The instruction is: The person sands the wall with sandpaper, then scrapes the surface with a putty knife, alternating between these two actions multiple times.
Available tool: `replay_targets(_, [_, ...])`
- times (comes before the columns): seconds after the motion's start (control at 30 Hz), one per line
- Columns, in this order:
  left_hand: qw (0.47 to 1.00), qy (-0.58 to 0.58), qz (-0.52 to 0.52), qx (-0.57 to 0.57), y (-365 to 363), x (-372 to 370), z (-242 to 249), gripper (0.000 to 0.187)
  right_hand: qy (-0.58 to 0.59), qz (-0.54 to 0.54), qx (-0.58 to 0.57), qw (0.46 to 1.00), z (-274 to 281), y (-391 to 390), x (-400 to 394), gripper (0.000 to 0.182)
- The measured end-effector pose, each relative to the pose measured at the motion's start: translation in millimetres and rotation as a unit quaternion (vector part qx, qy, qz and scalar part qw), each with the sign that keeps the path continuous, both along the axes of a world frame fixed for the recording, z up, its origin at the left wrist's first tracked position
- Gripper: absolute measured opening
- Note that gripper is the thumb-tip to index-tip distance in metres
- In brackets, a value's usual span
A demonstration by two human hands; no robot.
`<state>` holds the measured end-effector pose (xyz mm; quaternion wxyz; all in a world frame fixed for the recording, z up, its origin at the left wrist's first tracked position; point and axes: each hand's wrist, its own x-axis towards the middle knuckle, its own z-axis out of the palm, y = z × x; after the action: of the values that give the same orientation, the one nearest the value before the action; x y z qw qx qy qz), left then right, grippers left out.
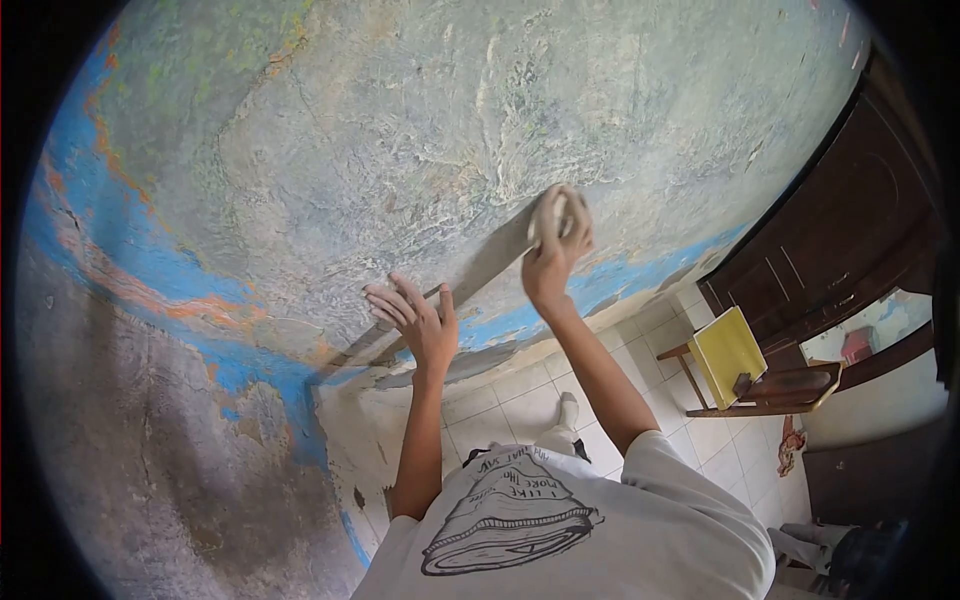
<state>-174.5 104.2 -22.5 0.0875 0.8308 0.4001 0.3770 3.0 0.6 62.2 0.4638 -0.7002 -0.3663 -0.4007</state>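
A rough wall (pixel 400 150) with grey-green patches, cracks and peeling blue and orange paint stands in front of me. My left hand (pixel 420 322) is against or close to its lower part, fingers spread, holding nothing. Higher and to the right, my right hand (pixel 558 240) has its fingers curled round a small pale object (pixel 553 222) at the wall surface. Motion blur and the fingers hide what that object is. Shadows of my arms fall on the wall between the hands.
A yellow-backed wooden chair (pixel 728 355) stands on the tiled floor (pixel 500 400) at the right. Dark wooden furniture (pixel 830 230) is behind it. A crumpled reddish item (pixel 791 445) lies on the floor. Another wall section (pixel 150 420) is at the left.
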Motion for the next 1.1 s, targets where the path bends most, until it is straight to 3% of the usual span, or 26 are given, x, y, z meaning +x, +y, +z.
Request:
replay_targets(0.07, [1.000, -0.003, -0.003, -0.012, -3.4, 0.8, 1.3, 0.104, -0.051, 0.013, -0.047, 0.998, 0.4, -0.5, -11.6, 0.065])
replay_targets(0.1, [1.000, -0.006, -0.005, -0.027, -4.0, 2.0, 1.7, 0.106, -0.100, 0.007, -0.009, 0.995, 2.4, 4.4, 3.1, 0.064])
replay_targets(0.2, [1.000, 0.005, 0.001, -0.012, 1.6, 1.8, 2.0, 0.112, 0.012, -0.037, 0.023, 0.999, 3.2, -0.4, 9.5, 0.063])
replay_targets(0.33, [1.000, -0.017, 0.012, 0.017, -2.4, 9.9, 0.2, 0.112, -0.110, 0.022, -0.002, 0.994, -9.3, 7.9, 11.0, 0.069])
replay_targets(0.43, [1.000, 0.002, 0.000, -0.015, -1.3, 5.1, -0.4, 0.116, 0.076, -0.019, 0.078, 0.994, -10.5, 4.9, 13.5, 0.070])
replay_targets(0.57, [1.000, -0.010, 0.004, -0.017, -3.8, 8.3, -0.2, 0.118, -0.064, 0.031, -0.005, 0.997, -15.8, 6.5, -0.9, 0.065])
replay_targets(0.67, [1.000, -0.009, 0.015, 0.006, -0.2, 12.0, -6.6, 0.117, 0.094, -0.016, 0.070, 0.993, -12.6, 11.3, 3.8, 0.059])
replay_targets(0.8, [1.000, -0.002, 0.012, 0.010, -2.0, 8.6, -8.3, 0.116, -0.081, 0.006, -0.008, 0.997, -17.8, 11.2, 6.4, 0.052])
replay_targets(0.83, [1.000, -0.001, 0.015, 0.013, -0.4, 9.7, -6.1, 0.115, 0.015, -0.006, 0.039, 0.999, -12.2, 7.4, 7.0, 0.048])
replay_targets(0.9, [1.000, 0.005, 0.010, 0.022, 2.7, 6.1, -9.2, 0.115, 0.052, 0.097, 0.080, 0.991, -8.3, 17.6, 2.0, 0.050])
replay_targets(0.97, [0.999, -0.004, 0.006, 0.031, -0.7, 7.8, -10.6, 0.115, -0.021, 0.046, -0.027, 0.998, -9.1, 15.6, -20.6, 0.053])
replay_targets(1.1, [0.999, 0.032, -0.011, 0.018, 2.6, -4.0, -7.8, 0.119, 0.042, 0.039, 0.064, 0.996, -4.5, 9.5, 6.1, 0.056])
